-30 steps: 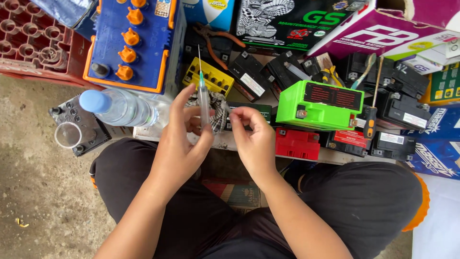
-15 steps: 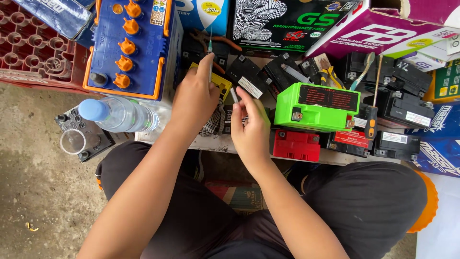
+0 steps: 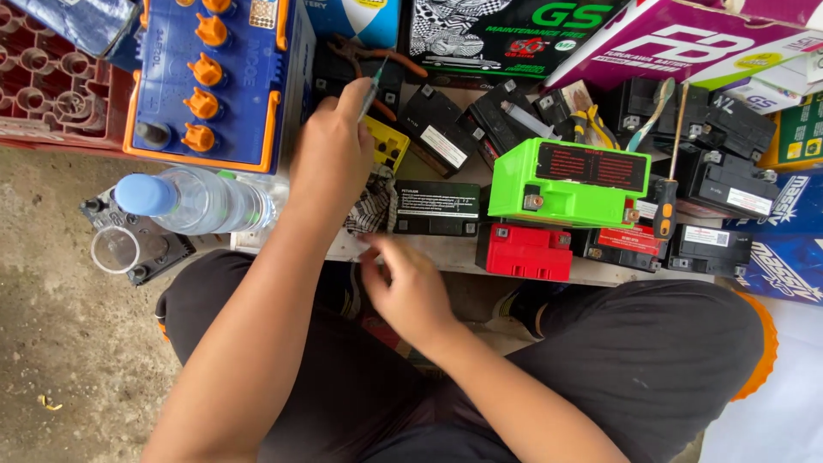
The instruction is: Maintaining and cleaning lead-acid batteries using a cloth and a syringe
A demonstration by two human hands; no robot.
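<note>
My left hand (image 3: 330, 150) reaches forward and grips a thin syringe (image 3: 371, 88), whose needle points up and away over a yellow battery (image 3: 390, 144). My right hand (image 3: 403, 285) is lower, near the front edge of the low board (image 3: 446, 253). It is blurred with the fingers curled, and whether it holds anything does not show. A checked cloth (image 3: 373, 206) lies beside my left wrist, next to a flat black battery (image 3: 437, 208).
A green battery (image 3: 566, 184) sits above a red battery (image 3: 525, 251). A big blue battery with orange caps (image 3: 206, 81), a water bottle (image 3: 197, 201) and a clear cup (image 3: 116, 249) are at the left. A screwdriver (image 3: 664, 210), pliers (image 3: 377, 58), black batteries and boxes crowd the back.
My left hand carried the syringe forward from in front of me to above the yellow battery. My right hand left the syringe and dropped back toward my lap.
</note>
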